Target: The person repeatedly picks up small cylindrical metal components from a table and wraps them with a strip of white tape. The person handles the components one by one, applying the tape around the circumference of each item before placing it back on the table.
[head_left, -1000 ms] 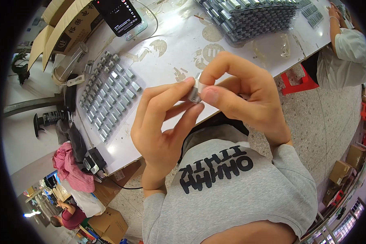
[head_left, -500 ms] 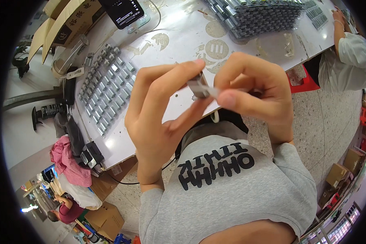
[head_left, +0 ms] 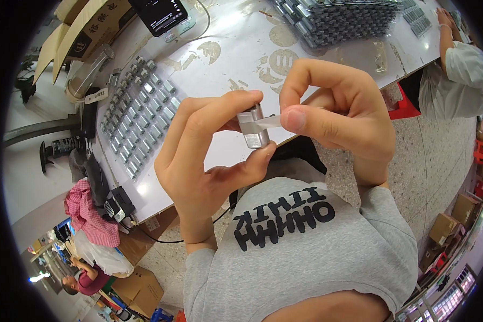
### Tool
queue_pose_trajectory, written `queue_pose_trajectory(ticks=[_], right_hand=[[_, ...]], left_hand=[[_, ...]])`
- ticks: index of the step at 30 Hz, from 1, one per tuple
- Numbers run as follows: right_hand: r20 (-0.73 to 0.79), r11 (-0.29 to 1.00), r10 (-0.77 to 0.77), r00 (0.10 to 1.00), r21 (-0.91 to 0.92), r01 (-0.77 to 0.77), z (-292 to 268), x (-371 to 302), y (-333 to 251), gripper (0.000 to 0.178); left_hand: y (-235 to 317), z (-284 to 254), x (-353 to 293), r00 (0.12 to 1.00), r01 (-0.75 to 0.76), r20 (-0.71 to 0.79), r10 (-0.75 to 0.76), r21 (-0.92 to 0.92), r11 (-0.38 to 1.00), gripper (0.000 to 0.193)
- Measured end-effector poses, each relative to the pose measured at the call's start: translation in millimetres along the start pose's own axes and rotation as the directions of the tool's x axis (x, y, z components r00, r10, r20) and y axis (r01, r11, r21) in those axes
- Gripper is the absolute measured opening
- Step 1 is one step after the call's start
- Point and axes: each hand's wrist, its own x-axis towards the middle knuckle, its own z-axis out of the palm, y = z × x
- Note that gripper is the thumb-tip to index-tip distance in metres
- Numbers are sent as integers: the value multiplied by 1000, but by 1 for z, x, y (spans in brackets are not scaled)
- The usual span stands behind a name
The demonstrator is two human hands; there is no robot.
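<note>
My left hand [head_left: 206,155] grips a small silver metal block [head_left: 255,131] between thumb and fingers, held up close over my grey shirt. My right hand [head_left: 335,110] pinches a thin clear strip of film [head_left: 267,122] that runs off the block's top. The two hands nearly touch around the part. On the white table [head_left: 236,59] behind them lie rows of several similar silver parts [head_left: 137,115] at the left and a dense stack of them [head_left: 338,19] at the far right.
A dark phone on a stand [head_left: 158,13] and cardboard boxes [head_left: 83,29] sit at the table's far left. Another person in a white shirt [head_left: 464,75] works at the right end. A red stool [head_left: 405,107], more boxes [head_left: 139,284] and a pink cloth [head_left: 88,214] are on the floor.
Both hands have come closer to the camera with the block. My right hand has drawn the clear strip away from the block toward the right.
</note>
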Motion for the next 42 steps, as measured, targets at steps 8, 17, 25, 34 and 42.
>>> queue_pose_trajectory(ticks=[8, 17, 25, 34, 42], right_hand=[[-47, 1000, 21, 999, 2, -21, 3, -1, -1, 11], [-72, 1000, -1, 997, -25, -1, 4, -2, 1, 12], [-87, 999, 15, 996, -28, -17, 2, -1, 0, 12], [-101, 998, -11, 995, -67, 4, 2, 1, 3, 13], [-79, 1000, 5, 997, -14, -6, 3, 2, 6, 10]], left_hand=[[-3, 3, 3, 986, -153, -24, 165, 272, 950, 42], [-3, 7, 2, 986, -129, -59, 159, 347, 929, 42], [-3, 7, 3, 987, -136, -29, 157, 367, 920, 41], [-6, 4, 2, 993, -100, -30, 111, 242, 965, 39], [-14, 5, -1, 990, -134, -41, 136, 48, 990, 44]])
